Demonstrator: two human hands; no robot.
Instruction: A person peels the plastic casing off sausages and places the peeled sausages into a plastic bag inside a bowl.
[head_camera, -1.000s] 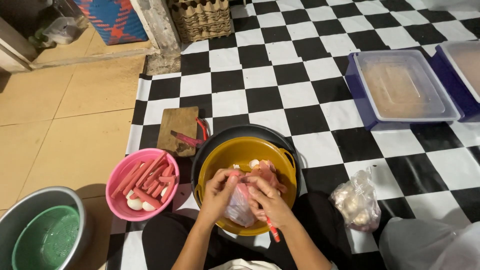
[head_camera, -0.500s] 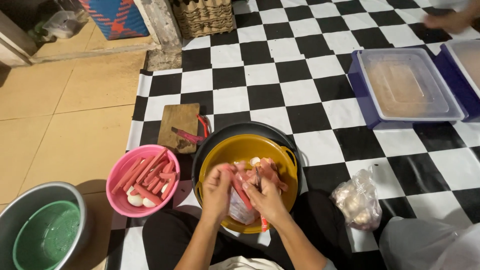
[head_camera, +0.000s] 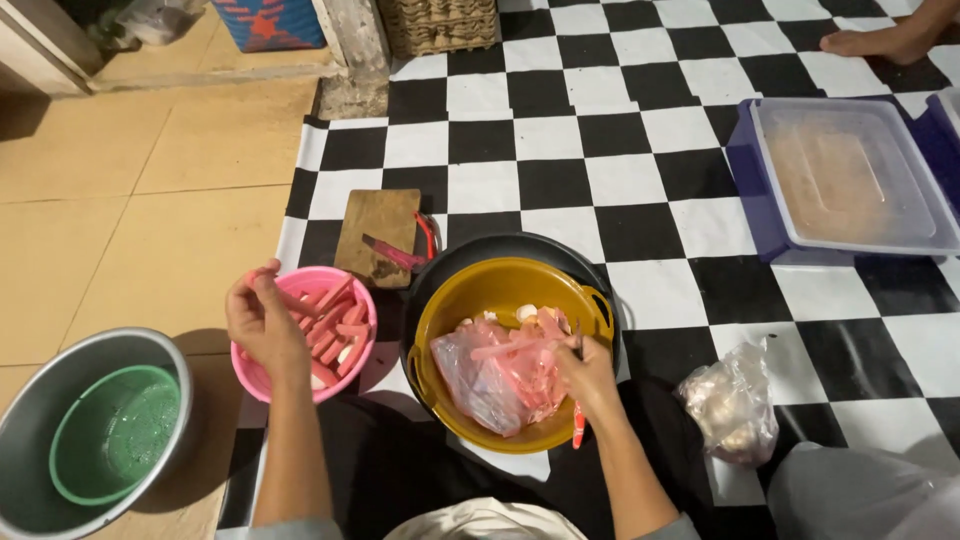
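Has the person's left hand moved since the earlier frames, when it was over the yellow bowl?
Yes. The left hand has swung leftward off the round yellow plastic bowl and is now over the round pink plastic bowl beside it.

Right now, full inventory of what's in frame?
pink bowl: 1, holds pink sticks, front left
yellow bowl: 1, inside black pan, centre
plastic bag: 1, clear with pink pieces, in yellow bowl
cutting board: 1, wooden, pink knife on it
green bowl: 1, inside metal basin
lidded tubs: 2, blue, right
small bag: 1, clear, right
bare foot: another person's, top right
left hand: over pink bowl
right hand: holds red-handled tool
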